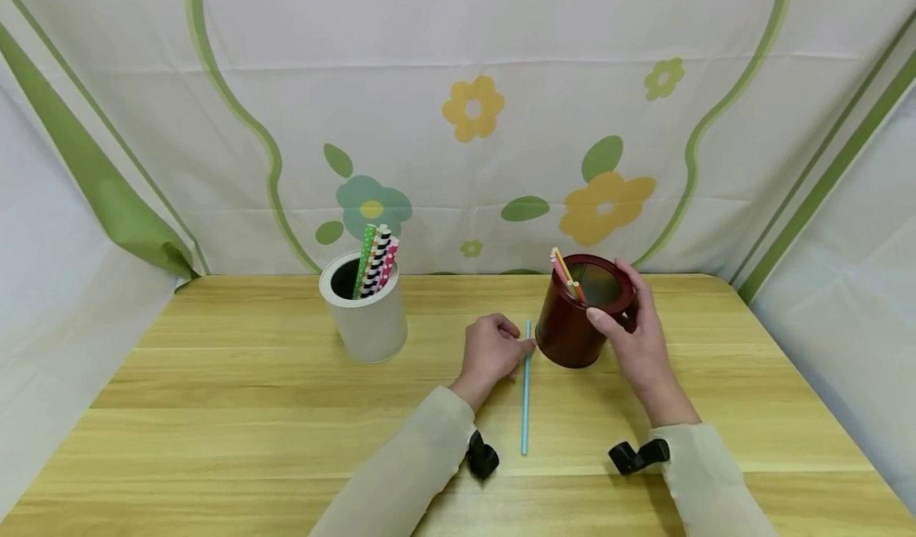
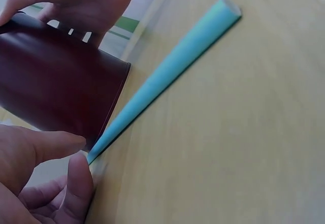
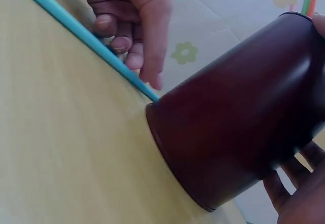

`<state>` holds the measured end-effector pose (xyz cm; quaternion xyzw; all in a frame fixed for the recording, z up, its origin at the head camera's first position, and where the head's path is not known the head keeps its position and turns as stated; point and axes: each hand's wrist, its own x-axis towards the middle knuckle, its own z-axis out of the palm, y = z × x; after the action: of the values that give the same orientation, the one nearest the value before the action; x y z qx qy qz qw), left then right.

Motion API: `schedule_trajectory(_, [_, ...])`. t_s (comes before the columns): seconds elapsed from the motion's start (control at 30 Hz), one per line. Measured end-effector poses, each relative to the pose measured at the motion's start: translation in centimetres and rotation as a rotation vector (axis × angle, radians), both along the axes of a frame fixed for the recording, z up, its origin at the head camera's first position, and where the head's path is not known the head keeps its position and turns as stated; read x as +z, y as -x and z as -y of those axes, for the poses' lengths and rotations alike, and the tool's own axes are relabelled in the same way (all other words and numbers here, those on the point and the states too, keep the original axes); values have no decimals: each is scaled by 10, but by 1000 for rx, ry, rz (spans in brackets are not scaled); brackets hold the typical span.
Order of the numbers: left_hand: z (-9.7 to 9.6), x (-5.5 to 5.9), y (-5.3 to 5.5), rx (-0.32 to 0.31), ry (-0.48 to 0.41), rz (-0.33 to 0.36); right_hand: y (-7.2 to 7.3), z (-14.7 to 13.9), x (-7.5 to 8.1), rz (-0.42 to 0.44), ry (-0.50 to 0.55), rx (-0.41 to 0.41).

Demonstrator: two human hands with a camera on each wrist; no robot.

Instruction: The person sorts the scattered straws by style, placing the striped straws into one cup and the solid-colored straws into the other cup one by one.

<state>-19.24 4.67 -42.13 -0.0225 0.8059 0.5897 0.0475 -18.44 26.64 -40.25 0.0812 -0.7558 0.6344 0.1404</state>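
Note:
A plain light-blue straw (image 1: 525, 398) lies flat on the table, its hollow near end showing in the left wrist view. My left hand (image 1: 494, 352) is at the straw's far part, thumb over it and the other fingers bent beside it. In the left wrist view, thumb and forefinger (image 2: 78, 183) are close to the straw, with no firm pinch visible. To the right stands a dark red cup (image 1: 568, 334) holding several thin coloured straws (image 1: 565, 270). My right hand (image 1: 640, 338) grips this cup at its right side, thumb at the rim, other fingers behind.
A white cup (image 1: 368, 326) with several patterned straws (image 1: 375, 262), dotted and striped, stands at the left back of the wooden table (image 1: 250, 426). Behind the table hangs a flowered cloth (image 1: 429, 163). Black cameras (image 1: 483, 457) are strapped at both wrists.

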Motion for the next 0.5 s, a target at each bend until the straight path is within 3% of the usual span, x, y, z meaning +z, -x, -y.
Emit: schedule_trajectory(0.5, [-10, 3, 7, 17, 159, 37, -5, -11, 28, 142, -197, 35])
